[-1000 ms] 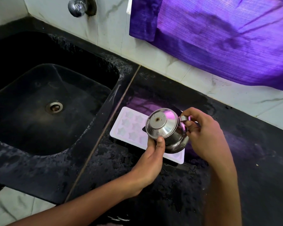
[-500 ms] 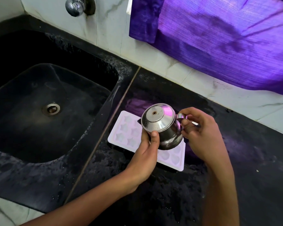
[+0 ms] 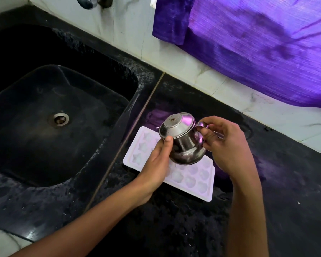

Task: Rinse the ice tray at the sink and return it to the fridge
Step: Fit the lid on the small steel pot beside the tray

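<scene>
A white ice tray (image 3: 192, 178) with star and heart moulds lies flat on the black counter (image 3: 285, 182), just right of the sink (image 3: 44, 130). Above it a small steel jug (image 3: 183, 140) is tipped toward the left, its lid facing me. My right hand (image 3: 228, 147) grips the jug's handle. My left hand (image 3: 156, 169) holds the jug's body from the near side, thumb against the lid's rim. The jug and both hands hide the tray's middle.
The black sink with a metal drain (image 3: 58, 118) fills the left. A chrome tap (image 3: 87, 1) juts from the white tiled wall at top. A purple cloth (image 3: 258, 43) hangs over the wall behind the counter.
The jug has tilted a little more upright over the tray, and my left thumb has slid along the lid's rim. The tray has stayed put.
</scene>
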Motion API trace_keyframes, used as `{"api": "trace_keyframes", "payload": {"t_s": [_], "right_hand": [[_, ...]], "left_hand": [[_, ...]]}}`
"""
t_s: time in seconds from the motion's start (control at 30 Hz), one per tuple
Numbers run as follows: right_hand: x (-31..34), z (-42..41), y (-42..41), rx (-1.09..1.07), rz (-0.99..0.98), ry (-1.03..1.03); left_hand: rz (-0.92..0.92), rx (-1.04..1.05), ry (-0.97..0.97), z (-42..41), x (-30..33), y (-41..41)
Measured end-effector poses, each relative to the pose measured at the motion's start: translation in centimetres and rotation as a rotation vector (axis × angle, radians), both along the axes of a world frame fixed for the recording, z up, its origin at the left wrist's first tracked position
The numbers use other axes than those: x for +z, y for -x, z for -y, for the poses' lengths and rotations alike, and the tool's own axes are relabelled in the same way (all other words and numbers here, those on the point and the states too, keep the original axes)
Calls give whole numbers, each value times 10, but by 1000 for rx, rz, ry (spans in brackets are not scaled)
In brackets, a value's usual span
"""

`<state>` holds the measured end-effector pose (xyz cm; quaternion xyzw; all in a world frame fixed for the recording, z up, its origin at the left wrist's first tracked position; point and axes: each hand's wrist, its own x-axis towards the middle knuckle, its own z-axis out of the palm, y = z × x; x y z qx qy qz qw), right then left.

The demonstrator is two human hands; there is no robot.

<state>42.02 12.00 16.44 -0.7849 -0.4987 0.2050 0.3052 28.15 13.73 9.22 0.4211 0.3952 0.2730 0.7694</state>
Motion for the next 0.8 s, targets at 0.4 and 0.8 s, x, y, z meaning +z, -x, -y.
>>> {"api": "trace_keyframes", "payload": {"t_s": [0.4,0.8], "right_hand": [[-1,-8,2,27,32,48],[2,-3,4,25,46,51]], "left_hand": [[-7,-10,10,-2,-14,-1],[-1,-30,-13,2,-13,0]]}}
